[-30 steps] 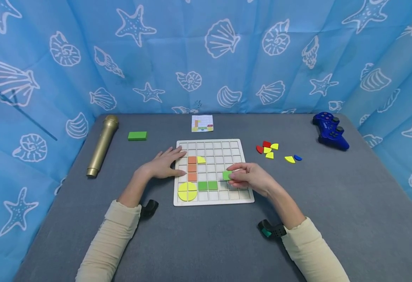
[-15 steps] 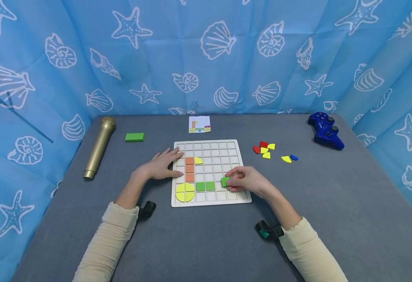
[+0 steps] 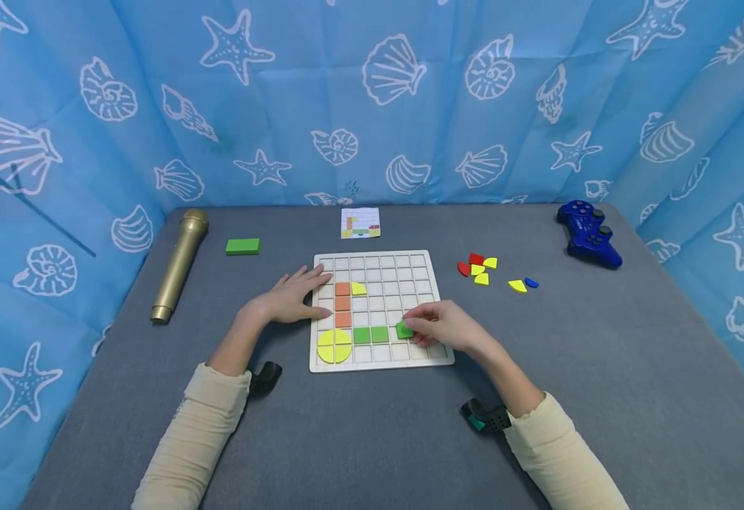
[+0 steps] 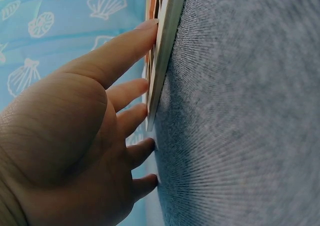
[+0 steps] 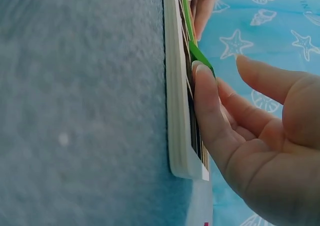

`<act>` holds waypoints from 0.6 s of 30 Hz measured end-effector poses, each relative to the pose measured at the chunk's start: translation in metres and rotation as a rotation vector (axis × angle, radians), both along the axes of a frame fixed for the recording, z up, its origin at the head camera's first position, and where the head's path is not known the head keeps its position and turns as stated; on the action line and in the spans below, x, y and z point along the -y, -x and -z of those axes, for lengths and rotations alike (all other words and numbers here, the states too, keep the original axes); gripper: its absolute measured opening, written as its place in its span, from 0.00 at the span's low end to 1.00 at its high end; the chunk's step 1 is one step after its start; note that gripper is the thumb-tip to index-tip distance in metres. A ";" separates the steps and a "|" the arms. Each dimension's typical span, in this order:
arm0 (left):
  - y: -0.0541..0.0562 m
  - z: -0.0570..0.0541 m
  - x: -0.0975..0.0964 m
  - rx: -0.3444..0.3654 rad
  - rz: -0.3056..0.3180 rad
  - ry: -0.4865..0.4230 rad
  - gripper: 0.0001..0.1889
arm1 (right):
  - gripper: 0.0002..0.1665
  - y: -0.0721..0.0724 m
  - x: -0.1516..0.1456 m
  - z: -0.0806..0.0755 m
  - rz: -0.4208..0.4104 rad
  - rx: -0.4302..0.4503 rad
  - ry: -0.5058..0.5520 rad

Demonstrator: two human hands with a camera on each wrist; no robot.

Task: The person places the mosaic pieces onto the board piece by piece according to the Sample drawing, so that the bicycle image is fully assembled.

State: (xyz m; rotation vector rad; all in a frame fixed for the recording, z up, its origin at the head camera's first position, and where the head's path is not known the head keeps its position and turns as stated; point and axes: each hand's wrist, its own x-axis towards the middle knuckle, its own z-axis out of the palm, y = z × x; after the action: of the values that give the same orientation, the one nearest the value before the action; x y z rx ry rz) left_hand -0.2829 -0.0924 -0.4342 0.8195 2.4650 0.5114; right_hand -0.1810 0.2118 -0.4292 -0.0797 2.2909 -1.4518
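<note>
A white square grid board [image 3: 403,360] lies mid-table. My left hand [image 3: 292,297] rests with fingers spread on its left edge; the thumb touches its rim [image 4: 165,51] in the left wrist view. At the board's lower right, my right hand [image 3: 443,327] holds a green square tile [image 3: 404,331]. In the right wrist view this tile [image 5: 201,57] is tilted, one end down on the board, the other on curled fingertips, with the thumb apart. The board bears two green tiles [image 3: 370,335], three orange squares [image 3: 342,304], a yellow quarter-circle [image 3: 358,289] and a yellow disc of quarter-circles [image 3: 334,346].
Loose red [image 3: 476,259], yellow [image 3: 481,279] and blue [image 3: 531,282] pieces lie right of the board. A pattern card [image 3: 360,223] sits behind it. A green block [image 3: 242,246] and gold microphone [image 3: 180,268] are left, a blue game controller [image 3: 590,235] far right.
The right hand has moved the green tile slightly left and down towards the other two green tiles. The left hand has stayed on the board's edge. The head view has shifted a little.
</note>
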 end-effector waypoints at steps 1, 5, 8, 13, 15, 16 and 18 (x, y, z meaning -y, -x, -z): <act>0.000 0.000 0.000 -0.001 0.002 -0.003 0.42 | 0.17 0.000 0.000 -0.001 -0.002 -0.006 -0.014; 0.001 0.001 -0.001 0.000 0.004 -0.005 0.42 | 0.19 -0.002 0.000 -0.004 -0.021 -0.030 -0.061; 0.001 0.001 0.000 -0.002 0.004 -0.005 0.42 | 0.20 -0.002 0.001 -0.004 -0.056 -0.050 -0.101; 0.002 0.002 0.000 -0.003 0.005 -0.006 0.42 | 0.22 -0.002 0.002 -0.004 -0.116 -0.071 -0.136; 0.001 0.002 0.001 -0.002 0.006 -0.004 0.42 | 0.22 -0.003 0.002 -0.004 -0.126 -0.076 -0.135; 0.001 0.002 0.001 -0.002 0.006 -0.004 0.42 | 0.21 -0.002 0.002 -0.003 -0.122 -0.074 -0.133; 0.001 0.002 0.001 0.000 0.004 -0.007 0.42 | 0.22 -0.002 0.002 -0.003 -0.124 -0.078 -0.128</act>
State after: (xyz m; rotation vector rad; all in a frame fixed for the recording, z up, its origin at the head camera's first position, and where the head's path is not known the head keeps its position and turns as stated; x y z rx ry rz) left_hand -0.2838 -0.0930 -0.4358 0.8263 2.4625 0.5187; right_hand -0.1789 0.2094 -0.4265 -0.2393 2.3891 -1.2589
